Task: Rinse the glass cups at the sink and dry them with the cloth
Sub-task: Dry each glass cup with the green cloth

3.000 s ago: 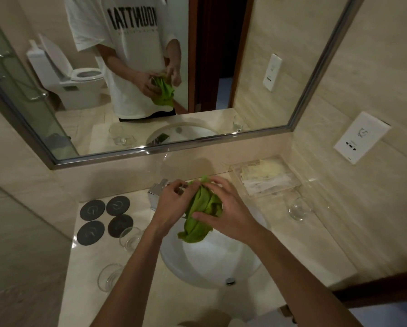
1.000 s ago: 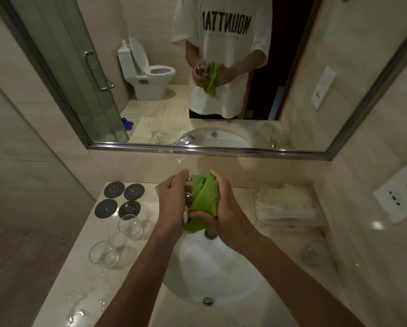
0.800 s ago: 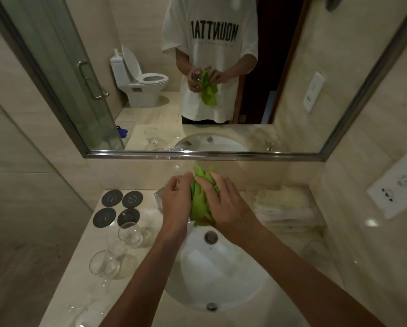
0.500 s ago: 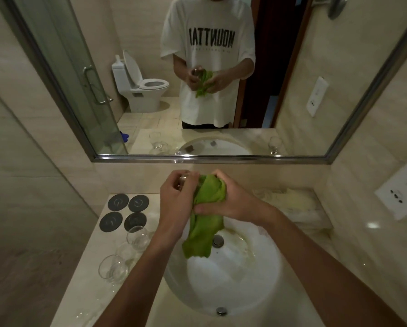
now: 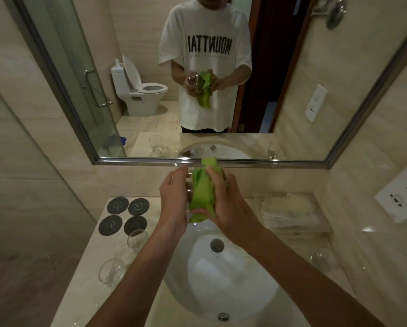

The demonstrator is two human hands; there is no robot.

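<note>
Both hands raised over the white basin (image 5: 221, 274), just in front of the lower edge of the mirror (image 5: 245, 162). Left hand (image 5: 174, 197): fingers curled around a glass cup (image 5: 189, 192), which is mostly hidden between palm and cloth; only a sliver of clear glass shows here, though the reflection shows it held in that hand. Right hand (image 5: 223, 199): fingers and thumb wrapped around the green cloth (image 5: 202, 197), pressing it against the cup. Cloth is bunched lengthwise, upper end sticking up above the fingers, lower end hanging just below the thumb.

Countertop (image 5: 84, 286), beige stone, wet patches near the front left. Two more clear glass cups to the left of the basin: one nearer the basin (image 5: 137, 239), one closer to the front edge (image 5: 110, 271), close together. Another glass cup (image 5: 322, 258) on the right side, well apart from those. Four dark round coasters (image 5: 123, 215) in a square at back left. Clear tray of packaged sundries (image 5: 292, 213) at back right, against the wall. Chrome drain stopper (image 5: 217, 245) in the bowl, overflow fitting (image 5: 223, 316) at the near rim. White wall socket (image 5: 399, 201) on the right wall.
</note>
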